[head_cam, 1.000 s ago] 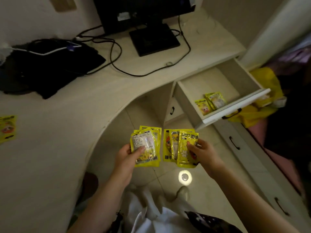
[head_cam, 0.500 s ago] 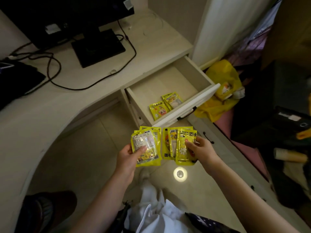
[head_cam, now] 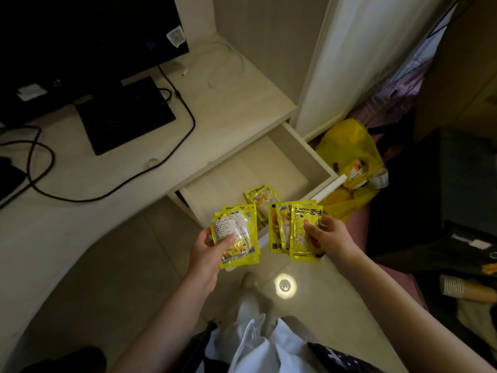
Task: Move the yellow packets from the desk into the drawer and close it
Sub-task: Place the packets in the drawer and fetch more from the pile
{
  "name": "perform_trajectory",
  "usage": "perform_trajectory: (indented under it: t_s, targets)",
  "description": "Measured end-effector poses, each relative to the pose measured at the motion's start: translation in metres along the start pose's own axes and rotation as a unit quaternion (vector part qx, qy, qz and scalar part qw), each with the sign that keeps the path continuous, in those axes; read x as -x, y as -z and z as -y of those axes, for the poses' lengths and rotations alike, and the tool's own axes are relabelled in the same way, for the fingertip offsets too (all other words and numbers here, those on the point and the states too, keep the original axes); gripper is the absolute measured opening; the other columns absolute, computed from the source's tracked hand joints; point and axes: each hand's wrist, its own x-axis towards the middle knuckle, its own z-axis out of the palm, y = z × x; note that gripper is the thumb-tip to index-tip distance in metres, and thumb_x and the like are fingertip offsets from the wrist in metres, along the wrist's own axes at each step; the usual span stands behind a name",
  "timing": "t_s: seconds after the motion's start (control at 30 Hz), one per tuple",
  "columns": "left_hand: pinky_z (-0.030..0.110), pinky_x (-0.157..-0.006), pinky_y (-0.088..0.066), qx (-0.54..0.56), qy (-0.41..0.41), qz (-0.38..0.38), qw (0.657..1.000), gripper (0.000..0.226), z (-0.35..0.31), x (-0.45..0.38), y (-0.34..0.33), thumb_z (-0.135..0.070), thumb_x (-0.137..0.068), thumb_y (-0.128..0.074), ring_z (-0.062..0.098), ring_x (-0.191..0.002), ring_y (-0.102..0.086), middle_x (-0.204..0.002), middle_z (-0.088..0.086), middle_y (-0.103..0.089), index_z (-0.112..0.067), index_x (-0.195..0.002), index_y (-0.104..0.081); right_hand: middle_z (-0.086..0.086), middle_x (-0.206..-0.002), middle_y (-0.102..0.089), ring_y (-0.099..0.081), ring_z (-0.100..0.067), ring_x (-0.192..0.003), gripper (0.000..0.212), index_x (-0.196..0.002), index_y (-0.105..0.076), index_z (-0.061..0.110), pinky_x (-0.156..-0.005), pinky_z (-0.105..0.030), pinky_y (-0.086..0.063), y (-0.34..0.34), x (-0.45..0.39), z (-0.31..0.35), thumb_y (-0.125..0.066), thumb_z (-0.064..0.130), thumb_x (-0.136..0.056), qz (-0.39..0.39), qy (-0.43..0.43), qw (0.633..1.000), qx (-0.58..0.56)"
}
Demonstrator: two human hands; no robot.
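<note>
Both packet stacks, pinched in the left hand (head_cam: 205, 249) and right hand (head_cam: 329, 238), now overlap the open drawer (head_cam: 269, 162) at frame centre, nearly ready to drop in

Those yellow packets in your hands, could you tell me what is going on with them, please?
A person holds a stack of yellow packets in each hand: the left hand grips one stack, the right hand a fanned stack. Both hover at the front of the open drawer, where a few packets already lie. Nothing has been dropped in yet.
</note>
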Motion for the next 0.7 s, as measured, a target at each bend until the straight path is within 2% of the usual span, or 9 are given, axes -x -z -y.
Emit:
perform_trajectory:
  t_s: [0.1, 0.27, 0.37, 0.53, 0.63, 0.7]
  targets:
    - [0.05, -0.085, -0.055, 0.005, 0.004, -0.011, 1.0, 0.042, -0.012, -0.025, -0.016, -0.001, -0.073, -0.077, 0.028, -0.091, -0.069, -0.105, 0.011, -0.069, -0.016, -0.106, -0.058, -0.012, -0.107, -0.068, -0.066, -0.028, -0.097, 0.026, -0.115, -0.062, 0.006, -0.087, -0.041, -0.055, 0.004, -0.031, 0.022, -0.06, 0.017, -0.091, -0.003, 0.008, 1.0, 0.023]
    - [0.048, -0.084, -0.056, -0.002, 0.027, -0.024, 0.999, 0.03, -0.018, -0.052, -0.044, -0.001, -0.073, -0.076, 0.028, -0.088, -0.07, -0.101, 0.014, -0.072, -0.014, -0.098, -0.065, -0.008, -0.108, -0.066, -0.064, -0.022, -0.091, 0.029, -0.12, -0.058, 0.008, -0.079, -0.033, -0.053, 0.009, -0.076, 0.059, -0.058, 0.02, -0.093, 0.026, 0.004, 0.998, 0.059]
    - [0.045, -0.085, -0.055, 0.002, 0.038, -0.047, 0.998, 0.025, -0.019, -0.063, -0.064, 0.0, -0.074, -0.075, 0.029, -0.088, -0.07, -0.098, 0.014, -0.073, -0.012, -0.094, -0.067, -0.01, -0.111, -0.065, -0.064, -0.023, -0.093, 0.03, -0.121, -0.057, 0.006, -0.084, -0.037, -0.054, 0.013, -0.106, 0.078, -0.057, 0.018, -0.093, 0.05, 0.011, 0.994, 0.099]
    - [0.052, -0.096, -0.049, 0.017, 0.075, -0.097, 0.992, 0.027, -0.014, -0.078, -0.095, -0.002, -0.072, -0.077, 0.031, -0.096, -0.068, -0.096, 0.012, -0.073, -0.01, -0.097, -0.068, -0.011, -0.107, -0.066, -0.065, -0.028, -0.099, 0.023, -0.115, -0.058, 0.008, -0.091, -0.047, -0.054, 0.024, -0.152, 0.102, -0.055, 0.017, -0.094, 0.1, 0.011, 0.982, 0.161]
    - [0.053, -0.096, -0.049, 0.022, 0.088, -0.127, 0.988, 0.027, -0.007, -0.087, -0.11, -0.004, -0.071, -0.078, 0.03, -0.093, -0.068, -0.094, 0.01, -0.073, -0.013, -0.095, -0.068, -0.007, -0.086, -0.065, -0.063, -0.024, -0.082, 0.007, -0.091, -0.059, 0.014, -0.082, -0.045, -0.055, 0.028, -0.18, 0.106, -0.054, 0.016, -0.094, 0.132, 0.016, 0.97, 0.201]
    - [0.051, -0.094, -0.05, 0.021, 0.095, -0.144, 0.985, 0.03, -0.002, -0.091, -0.118, -0.006, -0.072, -0.078, 0.029, -0.092, -0.069, -0.096, 0.01, -0.073, -0.013, -0.099, -0.068, -0.004, -0.073, -0.059, -0.056, -0.019, -0.068, 0.012, -0.084, -0.06, 0.014, -0.067, -0.038, -0.052, 0.026, -0.197, 0.106, -0.054, 0.015, -0.094, 0.148, 0.018, 0.964, 0.221]
